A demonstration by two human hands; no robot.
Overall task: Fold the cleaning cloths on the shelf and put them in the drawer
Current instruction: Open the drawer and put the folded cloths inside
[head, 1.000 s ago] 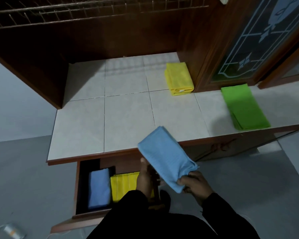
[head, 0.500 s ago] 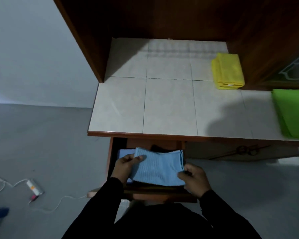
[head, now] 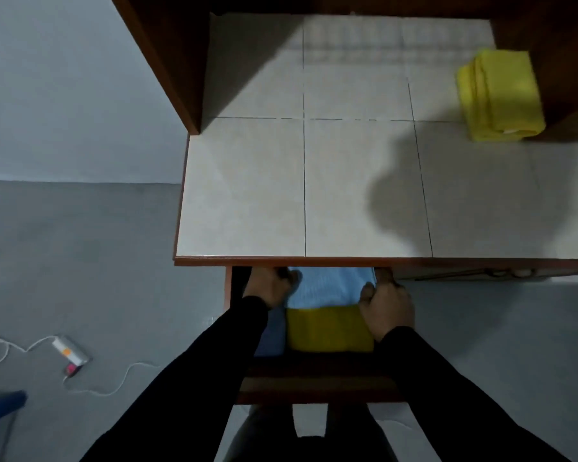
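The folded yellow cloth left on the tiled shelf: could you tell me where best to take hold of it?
Probably pinch the folded yellow cloth across its rounded near end, coming from the front. Cabinet wood stands close along its right side, and the layered edges run along its left.

Tiled shelf (head: pixel 357 181), folded yellow cloth (head: pixel 501 95) at its back right corner

— Where are the arms?
— Both reach forward and down in black sleeves, roughly parallel, wrists bare.
— And the left hand (head: pixel 270 288)?
— Back up, fingers curled downward, tips hidden.
— The right hand (head: pixel 386 306)?
— Back up too, thumb toward the left hand, fingers bent forward; its tips are also out of sight. The two hands sit apart, level with each other.
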